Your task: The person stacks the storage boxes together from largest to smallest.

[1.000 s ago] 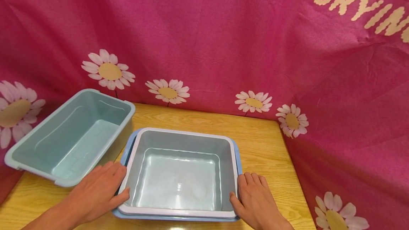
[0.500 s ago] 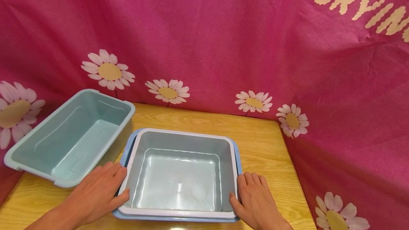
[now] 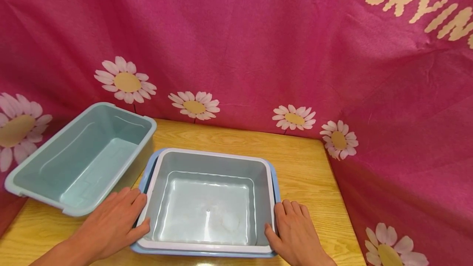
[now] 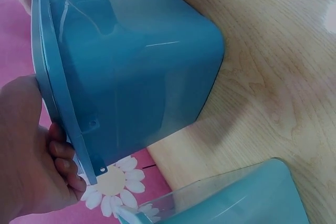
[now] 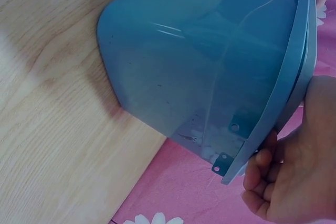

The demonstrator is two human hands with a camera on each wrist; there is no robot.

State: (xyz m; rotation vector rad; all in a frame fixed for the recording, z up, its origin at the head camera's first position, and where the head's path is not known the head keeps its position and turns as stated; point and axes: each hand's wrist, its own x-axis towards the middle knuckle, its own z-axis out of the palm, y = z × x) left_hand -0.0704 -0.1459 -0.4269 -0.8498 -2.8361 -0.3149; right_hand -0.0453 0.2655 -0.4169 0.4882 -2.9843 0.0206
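Note:
A grey plastic bin (image 3: pixel 212 247) with a pale rim sits nested inside a blue bin (image 3: pixel 148 171), both upright on the table in the head view. My left hand (image 3: pixel 114 223) holds the grey bin's left rim, thumb over the top edge. On the opposite side, my right hand (image 3: pixel 295 231) grips the right rim the same way. Both wrist views show curled fingers at the rims and the blue bin's outer wall (image 4: pixel 131 77) standing on the wood. The grey bin's outside is mostly hidden within the blue one.
A grey-green bin (image 3: pixel 66 155) stands at the left, angled, close to my left hand. The wooden table (image 3: pixel 306 167) ends at a pink curtain (image 3: pixel 236 52) with daisies, which rises behind and along the right side.

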